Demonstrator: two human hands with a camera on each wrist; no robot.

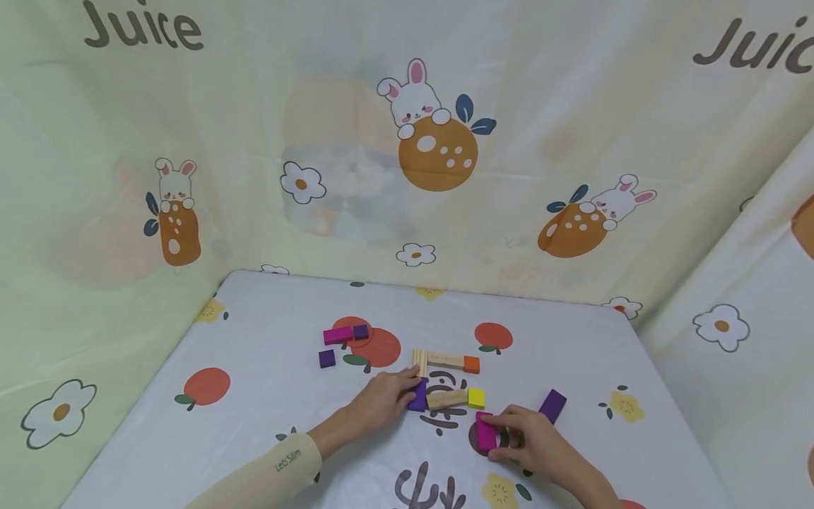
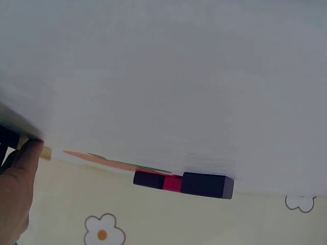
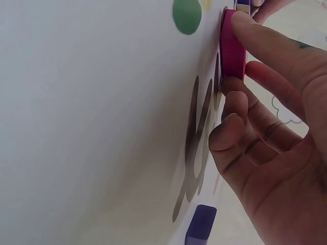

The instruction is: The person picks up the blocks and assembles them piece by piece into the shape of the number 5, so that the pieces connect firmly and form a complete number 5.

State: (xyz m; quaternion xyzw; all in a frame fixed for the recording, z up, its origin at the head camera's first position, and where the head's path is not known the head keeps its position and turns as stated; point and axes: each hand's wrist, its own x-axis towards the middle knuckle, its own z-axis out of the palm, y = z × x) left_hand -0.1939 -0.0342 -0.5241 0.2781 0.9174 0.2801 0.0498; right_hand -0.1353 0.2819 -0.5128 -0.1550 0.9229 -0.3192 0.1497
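My left hand is at the left side of a block layout, its thumb and finger on a blue-purple block. Its fingertips also meet pale wooden blocks just beyond. In the left wrist view the left hand shows only at the edge. My right hand pinches a magenta block between thumb and fingers, close to the table. The right wrist view shows that magenta block in the fingertips. Two wooden blocks extend rightward, one ending at an orange cube, the other at a yellow cube.
A dark purple block lies beyond the right hand. Farther left are another magenta block, a purple cube touching it, and a second purple cube. Printed cloth covers the table and hangs around it.
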